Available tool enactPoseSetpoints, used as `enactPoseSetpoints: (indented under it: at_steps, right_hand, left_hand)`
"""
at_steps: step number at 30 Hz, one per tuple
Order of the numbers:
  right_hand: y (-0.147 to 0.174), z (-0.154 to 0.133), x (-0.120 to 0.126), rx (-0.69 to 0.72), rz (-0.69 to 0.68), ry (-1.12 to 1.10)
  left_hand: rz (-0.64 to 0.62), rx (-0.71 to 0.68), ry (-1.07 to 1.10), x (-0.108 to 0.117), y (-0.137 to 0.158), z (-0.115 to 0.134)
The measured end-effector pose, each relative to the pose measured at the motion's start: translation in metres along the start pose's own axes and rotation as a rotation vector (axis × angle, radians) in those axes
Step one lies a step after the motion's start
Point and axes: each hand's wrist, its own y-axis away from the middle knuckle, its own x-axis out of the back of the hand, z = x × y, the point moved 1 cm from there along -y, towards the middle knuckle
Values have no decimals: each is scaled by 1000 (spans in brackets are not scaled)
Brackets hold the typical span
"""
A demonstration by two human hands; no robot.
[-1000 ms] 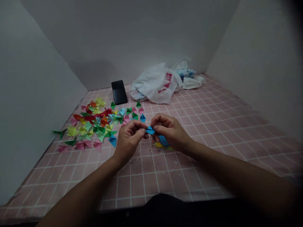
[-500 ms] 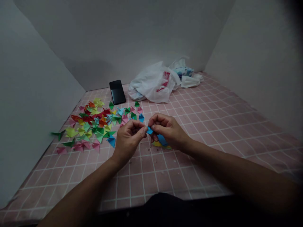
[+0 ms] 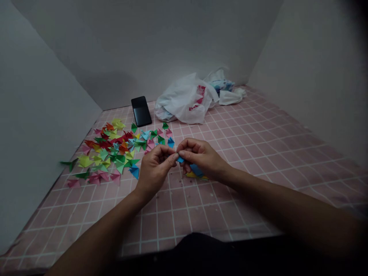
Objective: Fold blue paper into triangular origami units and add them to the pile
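Between my two hands is a small folded piece of blue paper, partly covered by fingers. My left hand pinches its left side between thumb and forefinger. From the right, my right hand pinches it too, with the thumb lying across the top. Under the right hand, blue and yellow paper sheets lie on the cloth, half hidden. Left of my hands spreads a heap of folded paper cranes in red, green, yellow, pink and blue. One blue crane lies closest to my left hand.
A black phone lies behind the cranes. Further right sits a crumpled white plastic bag, with a blue-and-white packet beside it. Pink checked cloth covers the table. Pale walls stand at the back and both sides.
My right thumb and fingers have shifted slightly left, closing over the blue paper, so less of it shows. The view has moved a little; everything on the table stays in place.
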Motion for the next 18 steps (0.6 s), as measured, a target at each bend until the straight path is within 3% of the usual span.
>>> enactPoseSetpoints:
  at_steps: [11, 18]
  right_hand:
    - [0, 0, 1, 26, 22, 22]
    - [-1, 2, 1, 158, 3, 148]
  left_hand:
    - [-12, 29, 110, 1, -3, -3]
    - [-5, 184, 195, 1, -4, -9]
